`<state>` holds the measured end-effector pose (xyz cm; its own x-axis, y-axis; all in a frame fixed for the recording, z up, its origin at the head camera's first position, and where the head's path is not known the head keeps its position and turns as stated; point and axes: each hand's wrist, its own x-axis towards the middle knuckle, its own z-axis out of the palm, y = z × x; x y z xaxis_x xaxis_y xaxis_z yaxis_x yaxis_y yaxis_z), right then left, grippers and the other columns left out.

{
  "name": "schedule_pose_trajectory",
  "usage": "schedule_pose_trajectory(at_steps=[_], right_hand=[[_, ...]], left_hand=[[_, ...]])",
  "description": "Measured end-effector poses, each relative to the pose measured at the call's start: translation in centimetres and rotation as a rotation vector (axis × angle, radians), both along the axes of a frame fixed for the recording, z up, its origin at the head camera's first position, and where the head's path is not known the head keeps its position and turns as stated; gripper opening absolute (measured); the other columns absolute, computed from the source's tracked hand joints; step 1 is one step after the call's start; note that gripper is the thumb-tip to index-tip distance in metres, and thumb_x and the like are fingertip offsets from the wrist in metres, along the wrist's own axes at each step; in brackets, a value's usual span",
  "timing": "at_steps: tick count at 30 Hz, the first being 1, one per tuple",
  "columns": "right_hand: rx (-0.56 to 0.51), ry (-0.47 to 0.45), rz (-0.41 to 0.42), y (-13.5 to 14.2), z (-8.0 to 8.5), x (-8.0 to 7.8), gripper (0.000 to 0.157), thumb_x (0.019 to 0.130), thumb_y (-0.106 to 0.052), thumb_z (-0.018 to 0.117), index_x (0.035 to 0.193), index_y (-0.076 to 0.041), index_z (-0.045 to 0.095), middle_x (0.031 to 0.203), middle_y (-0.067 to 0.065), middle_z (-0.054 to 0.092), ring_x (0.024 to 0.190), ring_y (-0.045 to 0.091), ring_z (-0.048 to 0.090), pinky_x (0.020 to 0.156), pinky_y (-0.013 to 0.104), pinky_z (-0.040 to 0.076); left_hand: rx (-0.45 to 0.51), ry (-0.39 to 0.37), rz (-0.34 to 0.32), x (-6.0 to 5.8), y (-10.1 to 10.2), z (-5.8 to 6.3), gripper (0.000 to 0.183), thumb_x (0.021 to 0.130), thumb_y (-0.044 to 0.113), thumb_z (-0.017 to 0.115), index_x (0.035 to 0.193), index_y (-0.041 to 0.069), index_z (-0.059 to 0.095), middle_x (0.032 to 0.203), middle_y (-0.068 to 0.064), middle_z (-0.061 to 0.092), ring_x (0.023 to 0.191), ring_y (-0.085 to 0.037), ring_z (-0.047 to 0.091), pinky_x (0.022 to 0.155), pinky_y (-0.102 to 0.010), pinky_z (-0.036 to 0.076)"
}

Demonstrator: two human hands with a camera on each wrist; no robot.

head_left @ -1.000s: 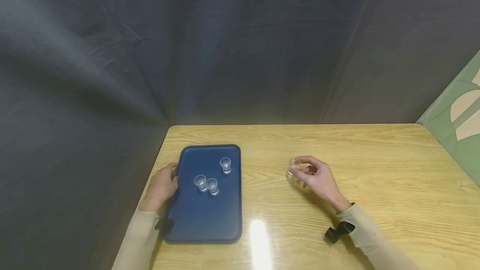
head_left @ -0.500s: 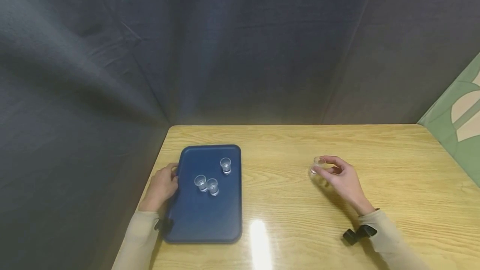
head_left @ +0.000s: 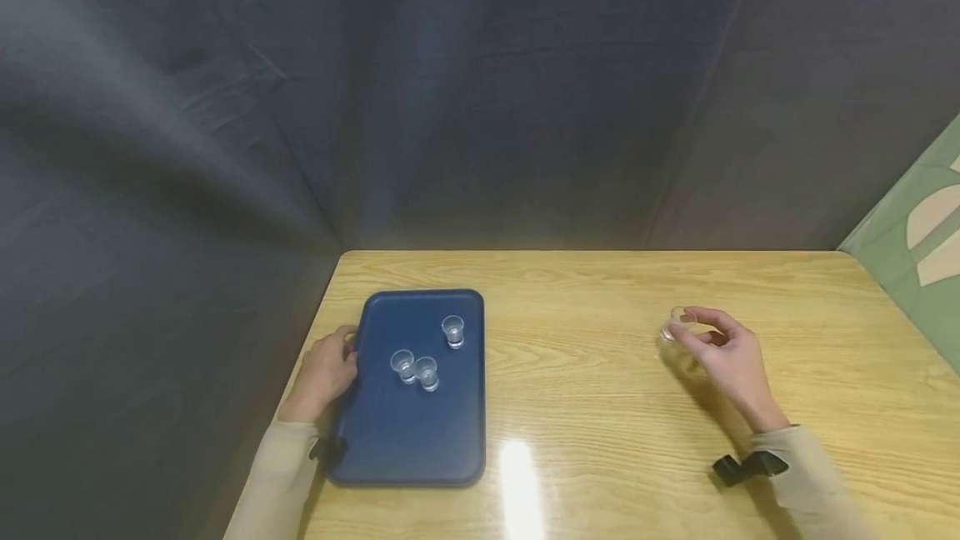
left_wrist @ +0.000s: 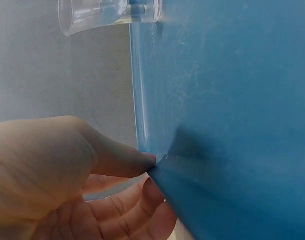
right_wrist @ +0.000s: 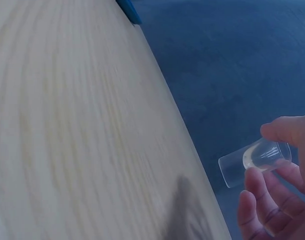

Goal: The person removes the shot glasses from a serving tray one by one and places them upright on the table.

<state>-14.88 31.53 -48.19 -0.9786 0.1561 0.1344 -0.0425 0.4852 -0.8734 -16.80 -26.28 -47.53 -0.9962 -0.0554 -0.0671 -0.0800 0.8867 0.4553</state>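
— Rightward, toward 3 o'clock, the right hand (head_left: 723, 357) has carried its small clear cup (head_left: 672, 329) over the desk (head_left: 600, 407), well away from the blue tray (head_left: 420, 432).

— How's it held?

— Pinched by thumb and fingertips at the hand's 10 o'clock. The left hand (head_left: 324, 373) grips the tray's 9 o'clock rim; three cups (head_left: 426, 373) stand inside.

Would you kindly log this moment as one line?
left hand: grips blue tray edge | right hand: pinches clear cup above table | tray: three cups
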Motion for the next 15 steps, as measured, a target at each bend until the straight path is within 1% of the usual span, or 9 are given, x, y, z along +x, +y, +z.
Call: schedule_pose_trajectory(at_steps=[5, 13, 15], right_hand=[[-0.011, -0.006, -0.024, 1.2, -0.1, 0.0, 0.048, 0.099, -0.032, 0.078, 0.136, -0.005, 0.066, 0.103, -0.03, 0.069, 0.077, 0.002, 0.072, 0.061, 0.022, 0.056], [-0.073, -0.047, -0.006, 2.6, -0.6, 0.0, 0.046, 0.1, -0.029, 0.076, 0.14, -0.01, 0.063, 0.112, -0.032, 0.067, 0.079, 0.001, 0.074, 0.065, 0.022, 0.059], [-0.089, -0.057, -0.007, 2.8, -0.7, -0.1, 0.044, 0.1, -0.029, 0.076, 0.139, -0.012, 0.063, 0.112, -0.032, 0.067, 0.079, 0.001, 0.075, 0.066, 0.022, 0.06]], left_hand=[[0.001, -0.008, 0.001, -0.1, 0.0, 0.0, 0.047, 0.101, 0.004, 0.06, 0.147, -0.004, 0.056, 0.103, -0.019, 0.073, 0.086, -0.031, 0.069, 0.076, -0.051, 0.059], [0.0, -0.008, -0.002, 0.0, 0.0, 0.1, 0.047, 0.1, 0.004, 0.06, 0.146, -0.004, 0.056, 0.104, -0.02, 0.073, 0.087, -0.031, 0.069, 0.076, -0.051, 0.059], [0.001, -0.007, -0.005, -0.1, 0.0, 0.0, 0.047, 0.1, 0.004, 0.06, 0.146, -0.005, 0.057, 0.104, -0.02, 0.073, 0.087, -0.031, 0.07, 0.076, -0.052, 0.06]])
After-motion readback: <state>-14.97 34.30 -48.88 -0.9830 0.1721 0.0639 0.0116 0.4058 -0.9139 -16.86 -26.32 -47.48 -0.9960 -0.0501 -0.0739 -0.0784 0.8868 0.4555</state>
